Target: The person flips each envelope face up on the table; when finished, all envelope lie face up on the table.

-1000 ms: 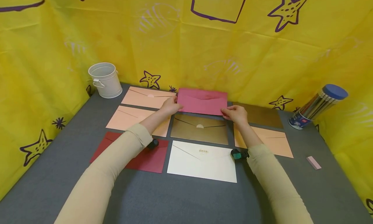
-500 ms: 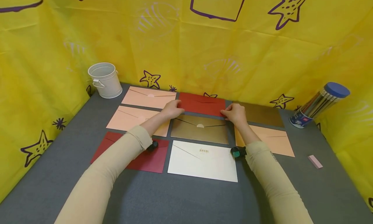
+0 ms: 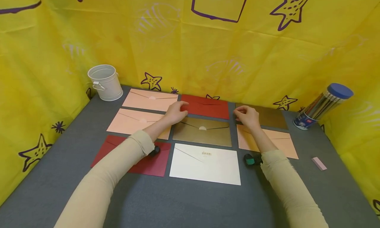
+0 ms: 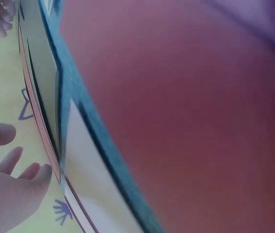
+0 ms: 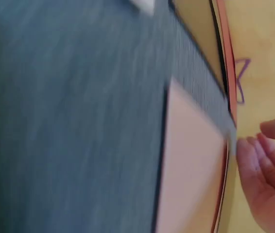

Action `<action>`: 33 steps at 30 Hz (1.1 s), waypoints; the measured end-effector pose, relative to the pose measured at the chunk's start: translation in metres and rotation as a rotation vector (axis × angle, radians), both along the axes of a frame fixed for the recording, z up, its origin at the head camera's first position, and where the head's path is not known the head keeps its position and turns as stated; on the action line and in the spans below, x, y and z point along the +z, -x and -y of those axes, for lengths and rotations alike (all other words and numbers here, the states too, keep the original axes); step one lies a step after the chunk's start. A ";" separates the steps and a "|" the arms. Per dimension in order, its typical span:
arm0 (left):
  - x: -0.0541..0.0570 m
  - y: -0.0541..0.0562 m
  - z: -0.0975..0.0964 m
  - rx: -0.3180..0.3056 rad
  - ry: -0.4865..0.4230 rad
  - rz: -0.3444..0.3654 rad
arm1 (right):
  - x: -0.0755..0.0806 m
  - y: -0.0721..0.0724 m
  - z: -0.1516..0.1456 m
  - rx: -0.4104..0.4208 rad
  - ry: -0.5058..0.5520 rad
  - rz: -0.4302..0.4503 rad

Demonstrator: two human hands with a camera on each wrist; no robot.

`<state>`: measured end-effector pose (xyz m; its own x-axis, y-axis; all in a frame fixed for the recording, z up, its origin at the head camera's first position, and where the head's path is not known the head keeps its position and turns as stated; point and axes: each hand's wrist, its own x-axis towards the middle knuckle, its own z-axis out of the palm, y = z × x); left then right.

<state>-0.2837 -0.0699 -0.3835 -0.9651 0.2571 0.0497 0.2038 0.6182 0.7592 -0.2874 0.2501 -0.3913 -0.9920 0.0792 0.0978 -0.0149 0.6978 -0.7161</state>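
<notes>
A bright red envelope (image 3: pixel 205 107) lies flat in the middle of the back row. My left hand (image 3: pixel 176 112) hovers by its left end, thumb and fingers apart with nothing between them, as the left wrist view (image 4: pixel 11 189) confirms. Off the right end, my right hand (image 3: pixel 248 116) hangs loosely curled and holds nothing, near the left edge of a brown envelope (image 3: pixel 271 117). A gold envelope (image 3: pixel 202 132) sits just in front of the red one. Pink envelopes (image 3: pixel 149 99) lie to the left, partly covered by my left hand and forearm.
In front lie a dark red envelope (image 3: pixel 154 163) and a white envelope (image 3: pixel 205 165); a peach envelope (image 3: pixel 280 144) is at right. A white bucket (image 3: pixel 107 84) stands back left. A pencil tub (image 3: pixel 319 107) and a pink eraser (image 3: pixel 319 163) are at right. Yellow cloth (image 3: pixel 190 49) hangs behind.
The red envelope went from tilted up in both hands to flat on the table. Both hands let go of it, and the right hand moved off to the right.
</notes>
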 end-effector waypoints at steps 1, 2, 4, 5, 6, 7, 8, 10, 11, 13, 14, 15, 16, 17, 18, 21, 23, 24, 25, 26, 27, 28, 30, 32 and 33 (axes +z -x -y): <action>0.000 -0.001 -0.003 -0.001 -0.021 -0.012 | 0.001 -0.002 -0.006 -0.022 -0.016 -0.018; 0.000 -0.001 -0.007 -0.002 -0.039 -0.022 | 0.002 -0.005 -0.014 -0.046 -0.026 -0.027; 0.000 -0.002 -0.015 -0.007 -0.083 -0.029 | 0.003 -0.010 -0.028 -0.097 -0.041 -0.037; -0.001 -0.002 -0.019 -0.015 -0.105 -0.026 | 0.003 -0.013 -0.036 -0.119 -0.038 -0.036; -0.001 -0.003 -0.024 -0.027 -0.125 -0.022 | 0.004 -0.016 -0.044 -0.143 -0.030 -0.035; -0.001 -0.004 -0.030 -0.036 -0.147 -0.012 | 0.005 -0.019 -0.051 -0.165 -0.021 -0.030; -0.001 -0.005 -0.035 -0.048 -0.164 -0.003 | 0.006 -0.022 -0.059 -0.185 -0.011 -0.023; -0.001 -0.007 -0.046 -0.072 -0.198 0.021 | 0.007 -0.027 -0.073 -0.223 0.003 -0.014; 0.000 -0.008 -0.053 -0.084 -0.217 0.036 | 0.008 -0.030 -0.080 -0.240 0.013 -0.008; 0.002 -0.011 -0.066 -0.103 -0.245 0.070 | 0.008 -0.034 -0.094 -0.270 0.033 0.005; 0.003 -0.011 -0.074 -0.114 -0.255 0.084 | 0.009 -0.037 -0.100 -0.282 0.038 0.012; 0.004 -0.012 -0.081 -0.127 -0.268 0.103 | 0.008 -0.039 -0.106 -0.294 0.043 0.022; 0.004 -0.012 -0.089 -0.140 -0.281 0.124 | 0.008 -0.040 -0.111 -0.305 0.050 0.032; 0.004 -0.011 -0.097 -0.153 -0.293 0.147 | 0.008 -0.042 -0.116 -0.312 0.051 0.041; 0.005 -0.011 -0.106 -0.165 -0.295 0.166 | 0.007 -0.044 -0.120 -0.313 0.051 0.057; 0.005 -0.010 -0.129 -0.187 -0.306 0.229 | 0.005 -0.046 -0.130 -0.310 0.034 0.092; 0.005 -0.009 -0.145 -0.197 -0.307 0.254 | 0.005 -0.048 -0.135 -0.310 0.020 0.113; 0.005 -0.009 -0.152 -0.201 -0.308 0.265 | 0.004 -0.048 -0.137 -0.307 0.009 0.120; 0.005 -0.009 -0.158 -0.205 -0.318 0.276 | 0.004 -0.049 -0.139 -0.309 -0.003 0.124; 0.004 -0.008 -0.165 -0.207 -0.320 0.282 | 0.004 -0.050 -0.141 -0.307 -0.011 0.128; 0.003 -0.007 -0.170 -0.209 -0.319 0.289 | 0.004 -0.050 -0.142 -0.301 -0.026 0.134; 0.002 -0.007 -0.175 -0.211 -0.318 0.296 | 0.004 -0.051 -0.144 -0.295 -0.038 0.144; 0.001 -0.007 -0.182 -0.209 -0.306 0.309 | 0.003 -0.052 -0.147 -0.278 -0.058 0.160; 0.000 -0.007 -0.186 -0.204 -0.293 0.321 | 0.002 -0.053 -0.149 -0.267 -0.068 0.176; -0.001 -0.007 -0.187 -0.204 -0.290 0.327 | 0.001 -0.054 -0.150 -0.262 -0.069 0.184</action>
<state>-0.2768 0.1176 -0.3844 -0.8735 0.4632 -0.1500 0.0210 0.3437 0.9388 -0.2337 0.4000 -0.3900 -0.9403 0.3335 -0.0673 0.2969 0.7076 -0.6412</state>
